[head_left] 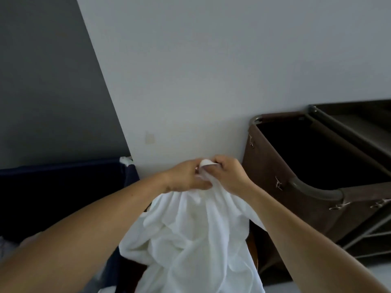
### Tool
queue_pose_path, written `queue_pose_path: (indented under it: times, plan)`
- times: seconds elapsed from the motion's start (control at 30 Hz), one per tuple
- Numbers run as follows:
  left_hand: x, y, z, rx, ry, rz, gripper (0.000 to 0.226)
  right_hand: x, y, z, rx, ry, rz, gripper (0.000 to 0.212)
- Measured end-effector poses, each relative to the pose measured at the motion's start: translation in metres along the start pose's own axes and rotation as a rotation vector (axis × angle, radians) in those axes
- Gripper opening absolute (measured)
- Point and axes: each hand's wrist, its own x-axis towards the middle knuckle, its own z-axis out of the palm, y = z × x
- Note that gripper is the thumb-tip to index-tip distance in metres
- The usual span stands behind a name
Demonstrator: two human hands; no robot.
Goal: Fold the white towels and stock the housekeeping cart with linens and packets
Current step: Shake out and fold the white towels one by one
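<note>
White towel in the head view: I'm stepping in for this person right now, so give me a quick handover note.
Left hand: pinches the gathered top edge of the white cloth towel.
Right hand: grips the same edge, right beside the left.
Towel: hangs bunched and unfolded below both hands, in front of the pale wall.
Brown fabric-sided housekeeping cart: to the right; its bag is dark inside, contents not visible.
Dark blue fabric bin: to the left.
Done: no folded towel or packets in view.
Left: spread and fold this towel, then stock the cart.
</note>
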Motion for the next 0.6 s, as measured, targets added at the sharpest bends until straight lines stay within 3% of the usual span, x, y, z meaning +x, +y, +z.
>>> queue_pose_path:
  times: [0.07,0.1,0.17,0.27,0.3,0.4,0.47,0.5,0.6]
  plan:
    - [0.008,0.007,-0.002,0.101,0.135,0.047,0.013,0.001,-0.003,-0.009,0.073,-0.049,-0.042,0.016]
    - [0.011,0.009,-0.009,0.122,0.219,0.056,0.006,-0.002,0.005,-0.016,0.082,-0.071,-0.03,0.017]
    - [0.014,0.013,-0.029,0.052,0.381,0.033,0.023,-0.011,0.033,-0.029,0.007,-0.169,0.093,0.022]
    - [0.012,0.014,-0.056,-0.055,0.531,-0.008,0.017,-0.026,0.075,-0.038,-0.21,-0.24,0.274,0.012]
    - [0.011,0.013,-0.06,-0.039,0.497,-0.024,0.015,-0.027,0.079,-0.04,-0.221,-0.169,0.312,0.017]
    - [0.003,0.012,-0.048,0.057,0.163,-0.034,0.069,-0.014,0.049,-0.041,-0.034,0.028,0.239,0.025]
    - [0.003,0.018,-0.031,0.075,0.028,0.002,0.089,-0.002,0.011,-0.035,-0.034,0.028,0.099,0.033]
    - [0.005,0.021,-0.023,0.073,0.019,0.037,0.084,0.003,-0.004,-0.031,-0.047,0.005,0.027,0.034]
    - [0.009,0.028,-0.022,0.126,0.087,0.114,0.027,0.005,-0.027,-0.028,-0.15,-0.032,-0.091,0.032]
